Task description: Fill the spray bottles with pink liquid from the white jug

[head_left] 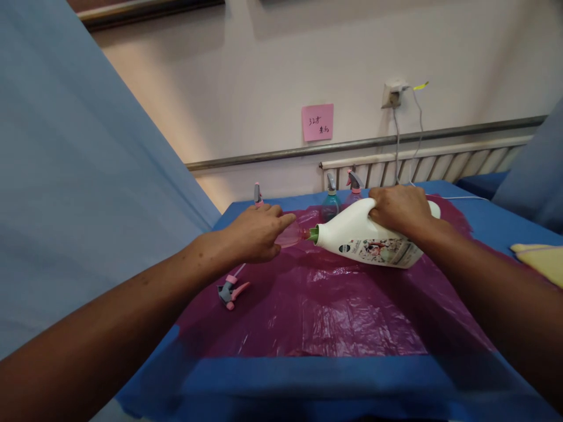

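My right hand (399, 206) is wrapped round the handle of a large white jug (373, 240) with a flowered label. The jug is tipped on its side, its green spout (313, 234) pointing left and meeting the neck of a clear pink bottle (290, 234). That bottle also lies tilted, with my left hand (260, 233) closed round its body, partly hiding it. Below my left hand, a grey and pink spray head (229, 292) lies on the purple plastic sheet (308, 316).
Behind the jug stand a teal spray bottle (331, 205) and a pink one (354, 190). Another spray head (258, 193) shows behind my left hand. A yellow cloth (541, 261) lies at the right. A blue curtain (79, 146) hangs at the left.
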`<state>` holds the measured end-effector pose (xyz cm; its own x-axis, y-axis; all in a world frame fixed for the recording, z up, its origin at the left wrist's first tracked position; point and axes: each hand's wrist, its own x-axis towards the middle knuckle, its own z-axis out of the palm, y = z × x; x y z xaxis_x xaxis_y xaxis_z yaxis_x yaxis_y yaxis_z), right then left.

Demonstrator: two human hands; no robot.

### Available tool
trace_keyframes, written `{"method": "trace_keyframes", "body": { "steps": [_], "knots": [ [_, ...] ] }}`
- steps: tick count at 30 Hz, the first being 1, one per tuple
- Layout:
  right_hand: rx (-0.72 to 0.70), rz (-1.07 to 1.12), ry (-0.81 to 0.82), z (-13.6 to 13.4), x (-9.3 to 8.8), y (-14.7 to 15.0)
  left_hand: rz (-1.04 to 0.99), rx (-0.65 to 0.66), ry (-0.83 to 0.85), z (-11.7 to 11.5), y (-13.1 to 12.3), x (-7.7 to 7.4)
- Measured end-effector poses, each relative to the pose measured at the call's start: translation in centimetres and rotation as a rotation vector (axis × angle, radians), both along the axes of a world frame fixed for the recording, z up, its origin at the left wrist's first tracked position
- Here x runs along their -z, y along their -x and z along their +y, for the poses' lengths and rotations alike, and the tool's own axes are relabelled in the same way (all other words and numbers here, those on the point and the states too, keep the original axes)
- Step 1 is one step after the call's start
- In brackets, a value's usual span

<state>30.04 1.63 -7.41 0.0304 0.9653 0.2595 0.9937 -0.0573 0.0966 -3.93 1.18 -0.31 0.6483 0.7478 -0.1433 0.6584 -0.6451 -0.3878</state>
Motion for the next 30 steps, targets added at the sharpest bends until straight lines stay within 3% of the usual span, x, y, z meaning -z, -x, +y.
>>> {"method": "trace_keyframes", "body": {
  "steps": [30],
  "knots": [
    [0.006, 0.001, 0.014, 0.18, 0.04, 0.04, 0.024, 0.018, -0.054, -0.02, -0.35, 0.16]
  ]
}}
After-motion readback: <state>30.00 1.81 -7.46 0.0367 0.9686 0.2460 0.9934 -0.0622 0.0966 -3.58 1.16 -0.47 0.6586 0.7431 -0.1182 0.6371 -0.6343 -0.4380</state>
